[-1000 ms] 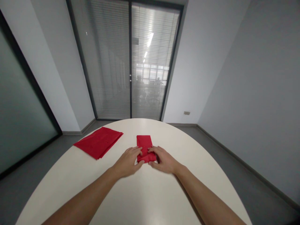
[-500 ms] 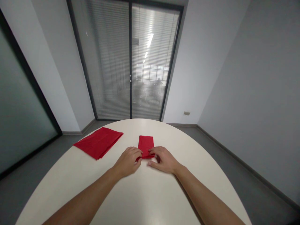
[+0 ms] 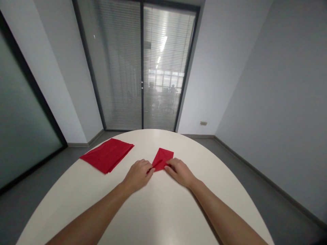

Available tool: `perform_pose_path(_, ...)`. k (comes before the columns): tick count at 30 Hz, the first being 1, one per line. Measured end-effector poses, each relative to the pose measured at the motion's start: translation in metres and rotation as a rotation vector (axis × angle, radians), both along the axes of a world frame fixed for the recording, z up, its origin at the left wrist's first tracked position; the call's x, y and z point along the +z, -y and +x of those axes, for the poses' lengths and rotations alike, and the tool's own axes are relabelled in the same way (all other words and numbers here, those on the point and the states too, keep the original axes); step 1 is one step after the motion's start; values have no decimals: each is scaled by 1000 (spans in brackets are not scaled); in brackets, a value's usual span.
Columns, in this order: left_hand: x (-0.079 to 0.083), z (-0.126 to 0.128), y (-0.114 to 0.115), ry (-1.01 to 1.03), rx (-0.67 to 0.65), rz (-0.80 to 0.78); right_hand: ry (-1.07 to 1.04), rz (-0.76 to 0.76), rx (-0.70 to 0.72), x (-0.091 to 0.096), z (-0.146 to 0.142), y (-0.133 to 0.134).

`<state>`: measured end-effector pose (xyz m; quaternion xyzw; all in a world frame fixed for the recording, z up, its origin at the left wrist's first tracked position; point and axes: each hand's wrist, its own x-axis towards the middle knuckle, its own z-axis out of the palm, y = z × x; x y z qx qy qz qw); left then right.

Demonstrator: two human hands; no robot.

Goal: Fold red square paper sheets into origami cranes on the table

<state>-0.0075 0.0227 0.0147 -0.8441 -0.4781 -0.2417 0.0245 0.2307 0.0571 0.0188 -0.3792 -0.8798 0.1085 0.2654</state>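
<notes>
A small folded red cloth lies on the table in front of me, turned at an angle, with a crease or raised flap running across its top. It looks thin, and its exact material is hard to tell. My left hand pinches its near left corner between thumb and fingers. At its right side, my right hand has its thumb and fingertips closed on the near right edge. The fingertips of both hands partly cover the cloth's edges.
A larger folded red cloth with layered edges lies at the left of the round white table. Beyond the table's far edge stand a glass partition with blinds and white walls.
The small red cloth has turned clockwise from square-on to slanted. A crease or flap now shows across its top. My right hand has shifted slightly and drawn its thumb in. The larger cloth stays put.
</notes>
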Motion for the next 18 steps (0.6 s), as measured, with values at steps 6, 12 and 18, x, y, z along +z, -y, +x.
perform_pose_path(6, 0, 0, 0, 10, 27, -1, -48, -19, -76, -11, 1, -6)
perform_pose_path(12, 0, 0, 0, 29, 31, 5, -93, -38, -70, -14, 2, -6)
perform_pose_path(18, 0, 0, 1, 39, 44, -17, -150, -52, -88, -12, 2, -6)
